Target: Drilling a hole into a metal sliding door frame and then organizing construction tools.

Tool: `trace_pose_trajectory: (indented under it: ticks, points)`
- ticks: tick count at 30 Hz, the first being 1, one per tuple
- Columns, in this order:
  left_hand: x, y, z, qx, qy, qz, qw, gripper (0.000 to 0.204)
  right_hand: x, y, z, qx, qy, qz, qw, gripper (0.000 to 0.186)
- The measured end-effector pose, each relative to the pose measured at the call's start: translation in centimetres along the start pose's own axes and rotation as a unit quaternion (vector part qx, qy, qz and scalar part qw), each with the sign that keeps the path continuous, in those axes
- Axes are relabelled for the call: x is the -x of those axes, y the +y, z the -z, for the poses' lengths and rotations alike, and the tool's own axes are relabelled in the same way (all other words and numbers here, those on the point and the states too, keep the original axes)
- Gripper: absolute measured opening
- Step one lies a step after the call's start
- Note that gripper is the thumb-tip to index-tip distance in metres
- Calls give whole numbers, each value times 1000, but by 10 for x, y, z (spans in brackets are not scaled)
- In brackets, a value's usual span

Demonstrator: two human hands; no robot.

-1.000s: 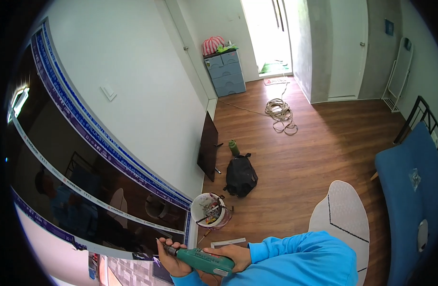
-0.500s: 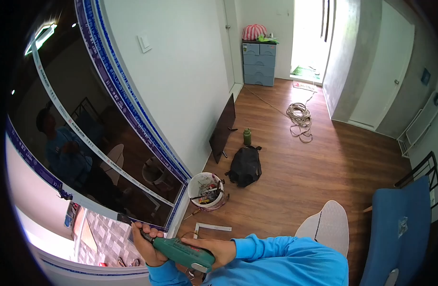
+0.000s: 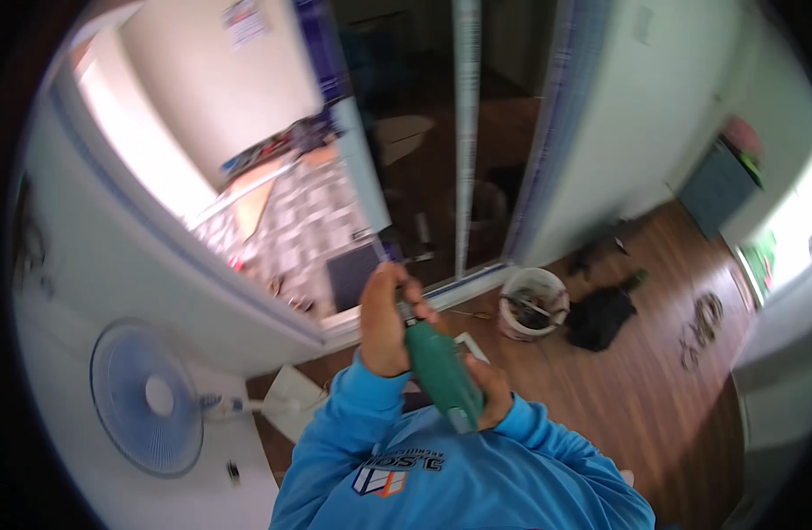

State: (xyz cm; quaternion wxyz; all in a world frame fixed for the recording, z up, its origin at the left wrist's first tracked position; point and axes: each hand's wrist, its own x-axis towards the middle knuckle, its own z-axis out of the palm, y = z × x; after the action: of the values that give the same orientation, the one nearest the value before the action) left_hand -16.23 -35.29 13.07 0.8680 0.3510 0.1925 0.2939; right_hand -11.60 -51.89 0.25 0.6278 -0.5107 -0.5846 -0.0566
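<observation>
My left hand (image 3: 387, 322) is closed around the front of a green power tool (image 3: 440, 371), near its black-and-silver chuck. My right hand (image 3: 491, 389) grips the rear of the same tool, with its fingers partly hidden behind the body. The tool's front points up and away from me, at the lower part of a dark glass sliding panel (image 3: 415, 137) with blue protective strips and at the opening beside it. Motion blur hides whether the tip touches anything. Blue sleeves cover both forearms.
A standing fan (image 3: 128, 397) is at lower left. A bucket of tools (image 3: 530, 296), black backpack (image 3: 600, 322) and coiled cord (image 3: 705, 318) lie rightward on the wooden floor (image 3: 653, 424), with drawers (image 3: 715, 185) behind. A tiled room (image 3: 300, 203) shows through the opening.
The view has swung left toward the glass panel and opening, bringing the fan in. The hallway has shifted to the right edge. Both hands still hold the tool, now pointed forward.
</observation>
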Motion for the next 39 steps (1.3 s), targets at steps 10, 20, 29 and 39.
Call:
trace_pose_trajectory:
  ticks: [10, 20, 29, 39]
  points:
    - [-51, 99, 87, 8, 26, -44, 999, 26, 19, 105, -121, -55, -129, -94, 986, 105]
    - [-69, 121, 125, -13, 33, -107, 994, 31, -102, 90, -133, 54, -130, 132, 981, 103]
    - [-63, 111, 140, 94, -86, 34, 991, 46, -128, 103, -123, 95, -149, 143, 974, 87]
    - [-81, 95, 158, 12, -28, 184, 982, 18, -102, 116, -126, 94, -132, 129, 978, 76]
